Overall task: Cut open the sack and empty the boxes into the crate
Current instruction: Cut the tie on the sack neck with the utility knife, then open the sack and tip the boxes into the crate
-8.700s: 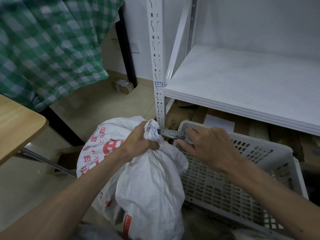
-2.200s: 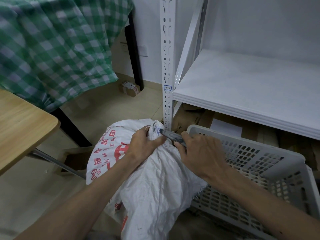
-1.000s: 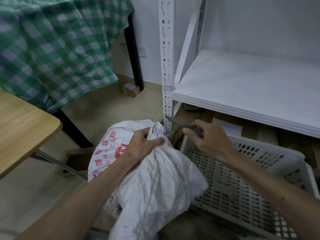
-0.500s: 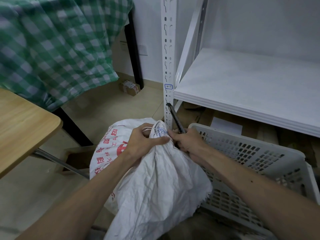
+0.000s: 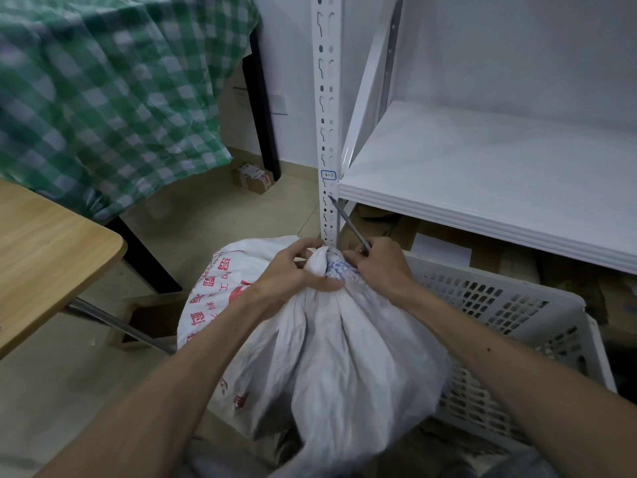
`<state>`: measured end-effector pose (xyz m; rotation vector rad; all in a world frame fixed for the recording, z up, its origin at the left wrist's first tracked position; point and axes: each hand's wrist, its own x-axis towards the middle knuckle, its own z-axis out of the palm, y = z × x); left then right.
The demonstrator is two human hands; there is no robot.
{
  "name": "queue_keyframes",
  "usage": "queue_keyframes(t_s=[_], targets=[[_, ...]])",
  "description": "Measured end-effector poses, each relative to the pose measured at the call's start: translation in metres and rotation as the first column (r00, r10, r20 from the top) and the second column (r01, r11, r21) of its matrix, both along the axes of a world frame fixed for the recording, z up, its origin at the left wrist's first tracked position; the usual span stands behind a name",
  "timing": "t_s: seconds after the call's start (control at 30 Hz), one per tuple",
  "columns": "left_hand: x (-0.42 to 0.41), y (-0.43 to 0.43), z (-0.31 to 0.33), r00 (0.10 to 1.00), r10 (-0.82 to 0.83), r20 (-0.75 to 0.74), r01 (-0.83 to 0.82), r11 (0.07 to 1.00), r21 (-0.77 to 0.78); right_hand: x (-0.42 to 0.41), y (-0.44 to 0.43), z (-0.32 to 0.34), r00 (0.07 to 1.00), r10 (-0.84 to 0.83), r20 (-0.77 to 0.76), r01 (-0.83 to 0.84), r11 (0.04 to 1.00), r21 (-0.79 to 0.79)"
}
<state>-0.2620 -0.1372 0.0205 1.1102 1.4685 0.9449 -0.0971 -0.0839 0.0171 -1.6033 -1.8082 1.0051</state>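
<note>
A white woven sack [image 5: 320, 346] with red print bulges on the floor, its neck bunched at the top. My left hand [image 5: 293, 274] grips the left side of that bunched neck. My right hand [image 5: 379, 267] pinches the right side of the neck while holding a grey utility knife [image 5: 348, 224], whose tip points up along the shelf post. A white perforated plastic crate [image 5: 510, 305] sits to the right of the sack, partly behind it. The boxes inside the sack are hidden.
A white metal shelf post [image 5: 327, 125] stands just behind the sack, with a white shelf board [image 5: 482, 174] to its right and flattened cardboard [image 5: 389, 225] under it. A wooden tabletop [image 5: 44, 250] juts in at left. A small carton [image 5: 253, 175] lies on the floor.
My right hand has moved onto the sack neck beside my left hand, and the knife now points upward along the post. The sack has been pulled up and nearer to me.
</note>
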Motion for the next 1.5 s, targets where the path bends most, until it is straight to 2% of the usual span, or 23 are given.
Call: queue_keyframes(t_s=[0.07,0.13,0.2,0.3,0.57,0.67,0.77,0.87,0.97,1.03,1.13,1.17,1.23,1.3,1.37,1.5], targets=[[-0.002,0.002,0.000,0.992,-0.110,-0.068,0.110,0.994,-0.001,0.008,0.001,-0.001,0.996,0.044,0.083,-0.047,0.998,0.034],[-0.003,0.004,0.000,0.977,-0.164,-0.135,0.167,0.986,0.011,0.018,0.002,-0.002,0.996,0.044,0.076,-0.046,0.998,0.034],[-0.002,0.005,0.002,0.971,-0.201,-0.131,0.205,0.979,0.015,0.024,0.005,-0.002,0.998,0.032,0.057,-0.033,0.999,0.013],[0.000,0.006,0.004,0.961,-0.261,-0.095,0.264,0.964,0.022,0.027,0.013,0.001,0.990,0.090,0.105,-0.088,0.996,-0.016],[-0.007,0.004,-0.002,0.974,-0.223,-0.026,0.224,0.960,0.169,0.032,0.036,0.004,0.955,0.146,0.258,-0.158,0.987,0.030],[-0.006,0.004,-0.007,0.942,-0.284,-0.178,0.316,0.930,0.187,0.031,0.041,-0.004,0.913,0.093,0.398,-0.135,0.988,0.079],[0.005,0.001,-0.011,0.835,-0.399,-0.378,0.477,0.868,0.139,0.024,0.043,-0.007,0.892,0.036,0.451,-0.112,0.983,0.144],[-0.002,-0.003,-0.010,0.820,-0.436,-0.371,0.504,0.857,0.106,0.028,0.049,-0.009,0.909,-0.070,0.411,0.006,0.988,0.157],[-0.011,-0.003,-0.007,0.875,-0.366,-0.315,0.406,0.912,0.067,0.038,0.053,-0.022,0.936,-0.170,0.307,0.181,0.983,-0.007],[-0.012,-0.001,-0.010,0.814,-0.443,-0.376,0.456,0.888,-0.060,0.042,0.053,-0.029,0.944,-0.251,0.212,0.280,0.953,-0.119],[-0.016,0.002,-0.020,0.628,-0.558,-0.542,0.515,0.820,-0.248,0.038,0.056,-0.035,0.934,-0.353,0.060,0.357,0.903,-0.240],[-0.020,0.004,-0.023,0.622,-0.572,-0.535,0.508,0.815,-0.280,0.036,0.058,-0.037,0.921,-0.391,0.006,0.378,0.885,-0.271],[-0.026,0.006,-0.026,0.666,-0.571,-0.481,0.486,0.820,-0.301,0.027,0.064,-0.041,0.879,-0.470,-0.081,0.418,0.841,-0.345],[-0.029,0.008,-0.027,0.714,-0.546,-0.438,0.452,0.838,-0.307,0.015,0.069,-0.045,0.825,-0.534,-0.183,0.414,0.793,-0.448],[-0.028,0.010,-0.030,0.733,-0.531,-0.425,0.433,0.846,-0.312,0.007,0.071,-0.052,0.787,-0.542,-0.294,0.320,0.767,-0.557],[-0.024,0.012,-0.032,0.720,-0.538,-0.438,0.443,0.842,-0.307,0.012,0.067,-0.059,0.831,-0.399,-0.388,0.086,0.781,-0.619]])
